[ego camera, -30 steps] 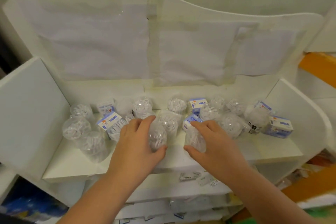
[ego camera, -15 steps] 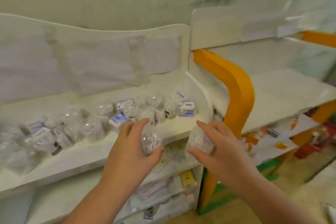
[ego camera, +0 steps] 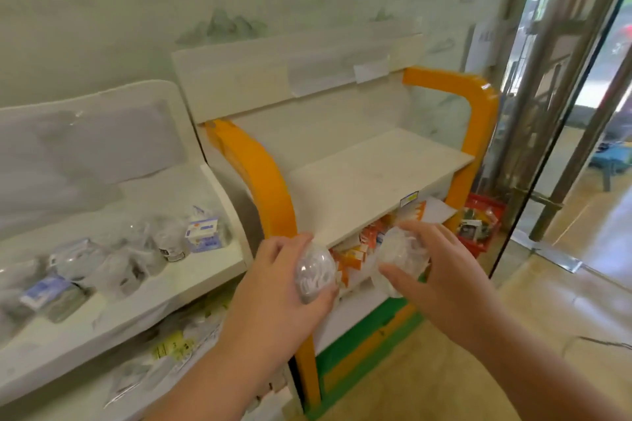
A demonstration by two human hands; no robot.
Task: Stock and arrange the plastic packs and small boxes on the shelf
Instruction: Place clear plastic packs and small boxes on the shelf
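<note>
Left hand (ego camera: 273,278) grips a clear pack (ego camera: 314,272), fingers curled round it. Right hand (ego camera: 441,270) grips another pack (ego camera: 400,251). Both held in air, just before the orange-framed shelf (ego camera: 369,178). More packs and boxes (ego camera: 201,232) lie on the white shelf (ego camera: 191,278) left of the hands.

Packs and small boxes (ego camera: 201,232) lie on the left shelf (ego camera: 191,275); right of it stands another shelf (ego camera: 376,174) — basket (ego camera: 478,225) farther right, on the floor.
</note>
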